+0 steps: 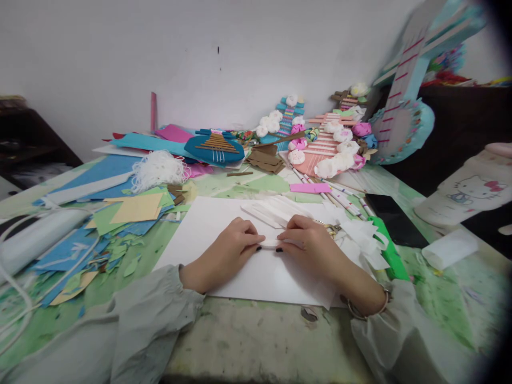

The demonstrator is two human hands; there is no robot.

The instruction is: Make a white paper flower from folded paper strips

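Between my two hands is a narrow white paper strip (271, 244), pinched at both ends just above a large white sheet (236, 277). Thumb and fingers of my left hand (228, 250) close on its left end. My right hand (316, 250) grips the other end the same way. Behind the fingers, more folded white strips (276, 210) lie on the sheet. White paper scraps (356, 234) are heaped by my right wrist, partly covering scissors (330, 228) whose gold-coloured handles show.
Coloured paper offcuts (136, 209) and a white string tangle (158, 170) lie left. Decorated paper instruments (328, 144) stand along the wall. At right are a green strip (388, 250), a black phone (396, 220), a white paper roll (450, 249) and a cartoon-printed cup (468, 184).
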